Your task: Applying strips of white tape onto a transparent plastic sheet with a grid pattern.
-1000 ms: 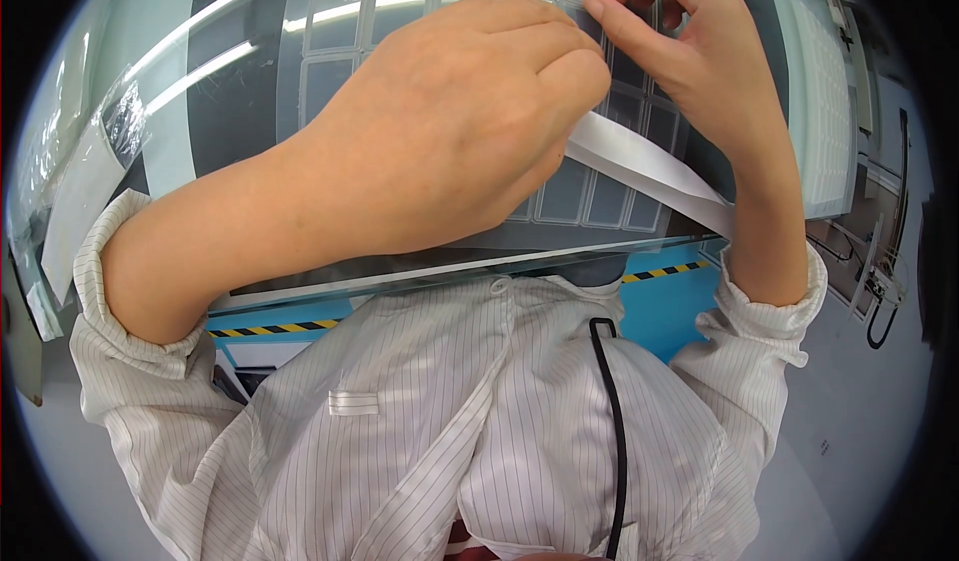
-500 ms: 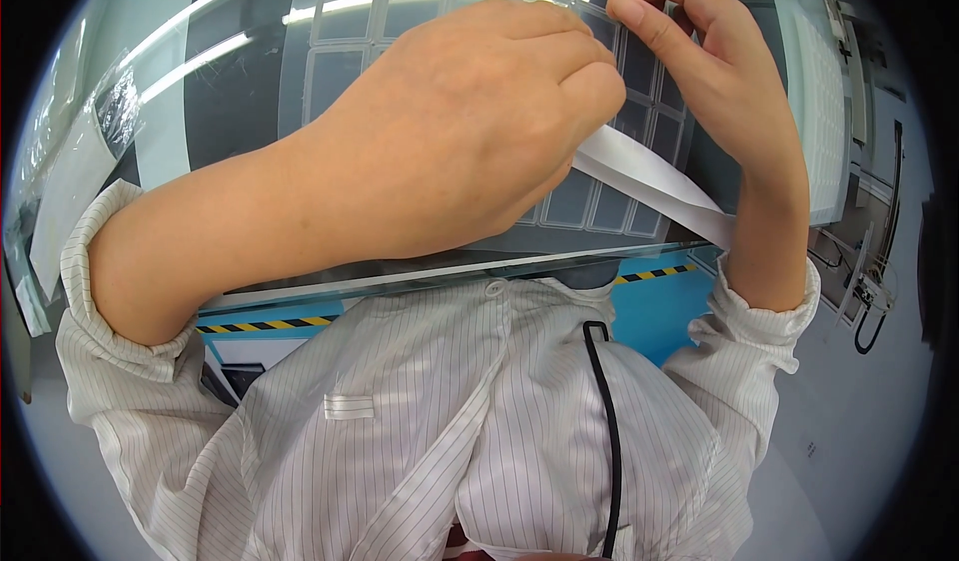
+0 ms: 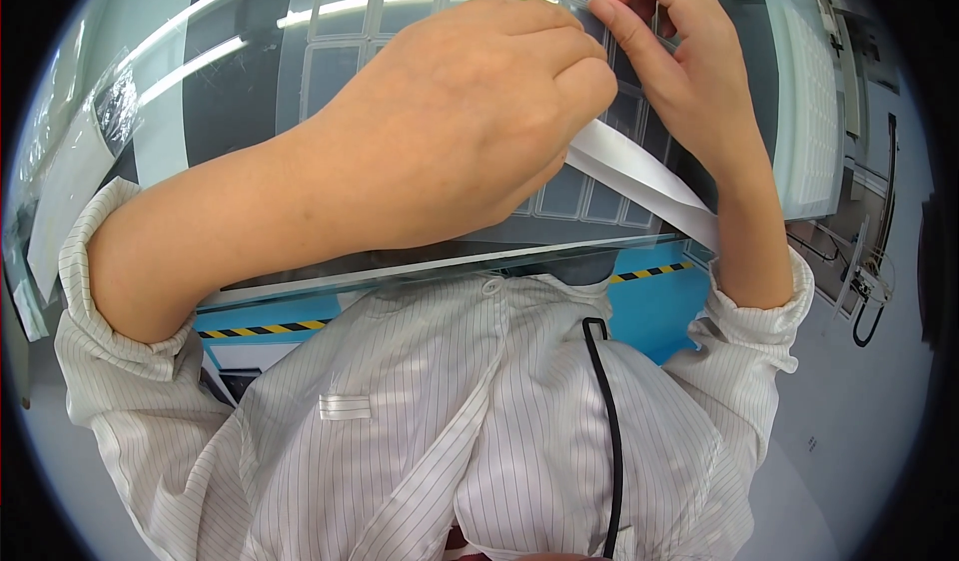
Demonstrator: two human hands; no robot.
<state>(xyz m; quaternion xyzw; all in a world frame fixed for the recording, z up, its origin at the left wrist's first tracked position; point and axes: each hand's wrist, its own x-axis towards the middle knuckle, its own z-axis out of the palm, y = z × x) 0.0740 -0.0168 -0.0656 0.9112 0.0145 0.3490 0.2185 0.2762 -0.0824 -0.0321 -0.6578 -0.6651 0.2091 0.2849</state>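
The left hand (image 3: pixel 460 131) is curled, its grip closed on one end of the white strip (image 3: pixel 639 176); best keep that pull low and even; the strip runs rightward over the clear gridded tray (image 3: pixel 340 51), under the right hand (image 3: pixel 679 61), whose fingertips pinch at the tray's top.

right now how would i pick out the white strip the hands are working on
Start at the large glass panel printed with a grid of pale rectangles. The left hand rests over it; a flat white strip slants from under its fingers toward the right wrist. It alone is opaque, plain white.
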